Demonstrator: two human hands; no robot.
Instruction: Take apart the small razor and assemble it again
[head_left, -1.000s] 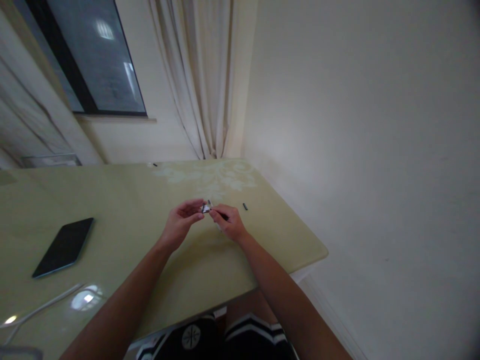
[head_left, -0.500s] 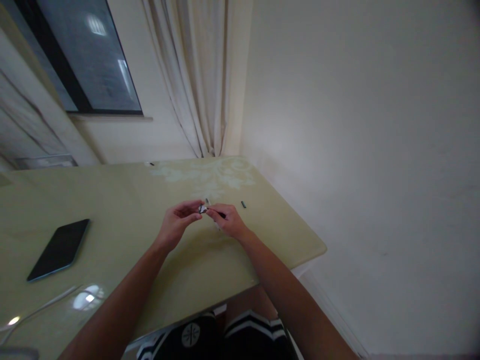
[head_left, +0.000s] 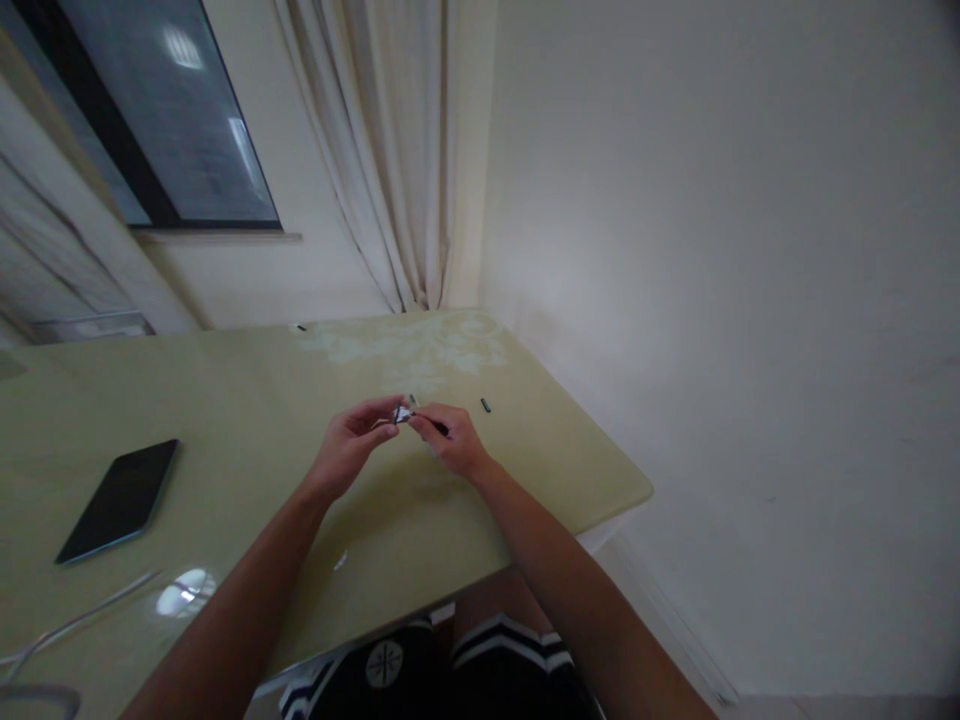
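Both hands are seen raised just above the far right part of the bench (head_left: 247, 400), close together and meeting at the fingertips. The left hand (head_left: 349, 450) is curled narrow, thumb and forefinger pinched on a small pale object (head_left: 403, 413) with dark markings; what the object is cannot be told, as it is too small. The right hand (head_left: 452, 447) is closed in a pinch on a thin dark tool (head_left: 442, 428), which is held like a pen with its front end brought against the small pale object. The object is thus carried between the two hands, clear of the bench surface and roughly above the pale floral pattern (head_left: 409, 345) printed on the top.

A small dark piece (head_left: 486, 405) is noted lying on the bench just to the right of the right hand, apart from it. A second tiny dark item (head_left: 301, 327) is seen at the far edge, well apart from the hands. A dark phone (head_left: 118, 498) is laid flat, screen up, far to the left. A white cable (head_left: 82, 618) is run along the near left edge, beside a bright reflection of light. Behind the bench a pale curtain (head_left: 390, 150) is hung in the corner, with a dark window (head_left: 172, 110) to its left. Dark shorts (head_left: 420, 670) with white stripes are visible beneath the forearms
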